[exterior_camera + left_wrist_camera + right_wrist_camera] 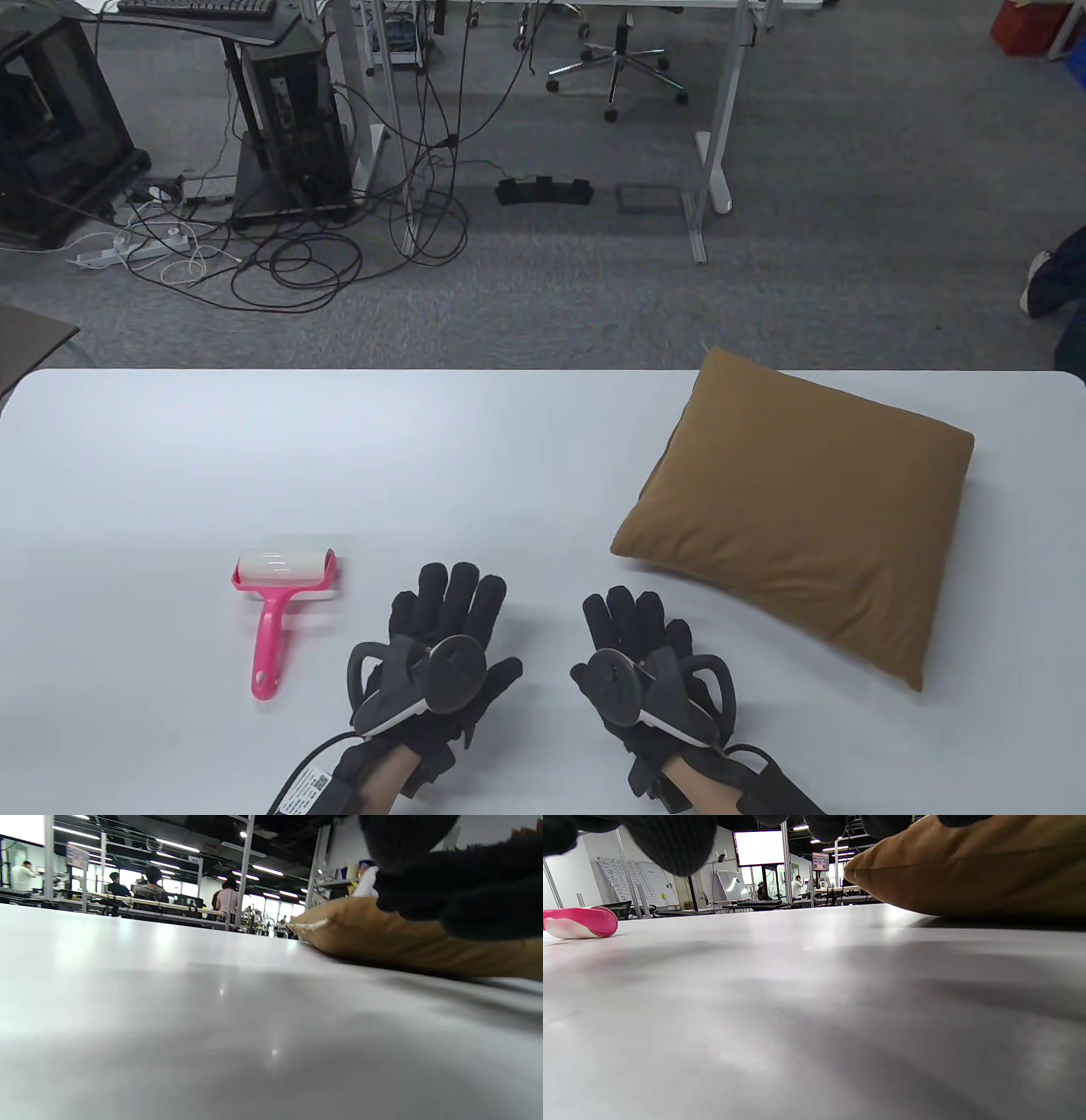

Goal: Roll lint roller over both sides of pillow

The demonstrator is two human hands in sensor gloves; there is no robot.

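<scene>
Tabletop: white, wide, with rounded far corners.

Pillow: tan-brown, square, flat on the tabletop toward its right edge, turned at a slant so one corner points at the far edge. Untouched by either hand. Also low and close in the right wrist view, and in the left wrist view behind dark gloved fingers.

Lint roller: pink frame and handle, white roll, lying flat left of centre near the near edge, roll end away, handle toward the near edge. Pink-and-white end seen at the far left of the right wrist view.

Left hand: palm down on the tabletop at the near edge, fingers spread and empty, just right of the lint roller, not touching it.

Right hand: palm down beside the left, fingers extended, holding nothing, near the pillow's near-left edge but apart from it.
</scene>
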